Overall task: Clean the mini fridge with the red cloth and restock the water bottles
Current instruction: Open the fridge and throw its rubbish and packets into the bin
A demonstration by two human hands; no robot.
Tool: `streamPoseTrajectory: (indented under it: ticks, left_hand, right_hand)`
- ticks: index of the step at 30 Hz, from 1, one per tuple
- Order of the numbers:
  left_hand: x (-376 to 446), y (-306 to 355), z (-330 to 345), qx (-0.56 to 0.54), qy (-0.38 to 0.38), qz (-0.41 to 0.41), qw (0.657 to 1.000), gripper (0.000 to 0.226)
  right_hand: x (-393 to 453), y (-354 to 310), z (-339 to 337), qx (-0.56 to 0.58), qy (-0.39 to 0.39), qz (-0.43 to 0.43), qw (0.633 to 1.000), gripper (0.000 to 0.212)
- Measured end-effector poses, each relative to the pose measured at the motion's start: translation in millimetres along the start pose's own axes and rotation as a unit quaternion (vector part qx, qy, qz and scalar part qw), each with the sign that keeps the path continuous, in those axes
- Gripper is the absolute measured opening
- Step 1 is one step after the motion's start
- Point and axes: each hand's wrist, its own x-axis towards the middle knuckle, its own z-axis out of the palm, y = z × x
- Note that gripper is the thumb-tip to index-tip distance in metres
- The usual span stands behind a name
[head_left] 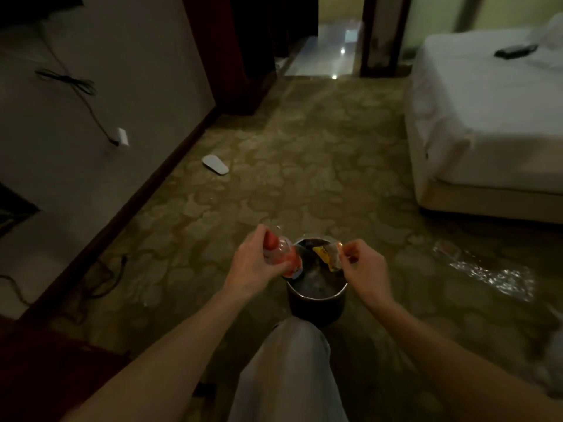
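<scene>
While both hands hang over the bin (316, 295), left hand (256, 263) grips a red-labelled bottle (281, 257) tilted at its near-left rim, right hand (361, 264) pinches a small wrapper (330, 255) above its right rim. Advice: centre each over the opening before letting go; red cloth and mini fridge not in view

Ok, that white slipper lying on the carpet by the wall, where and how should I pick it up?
Take the slipper across its narrow middle, pinching the two long edges, and come from above on the room side. It looks to lie flat on the carpet, long and slim, clear of the baseboard. Both hands are full: the left hand grips a bottle, the right hand pinches a wrapper.
</scene>
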Motion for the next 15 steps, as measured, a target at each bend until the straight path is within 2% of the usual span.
streamPoseTrajectory:
  ticks: [6, 13, 15]
  left_hand:
    - [50.1, -48.2, 73.4, -0.019, -0.06, -0.05, 0.997, 0.055]
    - [77.3, -101.6, 139.4, -0.055, -0.117, -0.102, 0.986, 0.056]
    - [78.7, -111.5, 151.9, -0.066, -0.135, -0.121, 0.981, 0.059]
  right_hand:
    - [41.5, 55.7, 49.0, -0.025, -0.048, 0.047, 0.997, 0.017]
    - [68.7, 101.7, 92.2, -0.043, -0.086, 0.093, 0.991, 0.007]
    - [69.8, 113.4, 98.0, -0.056, -0.11, 0.112, 0.986, 0.013]
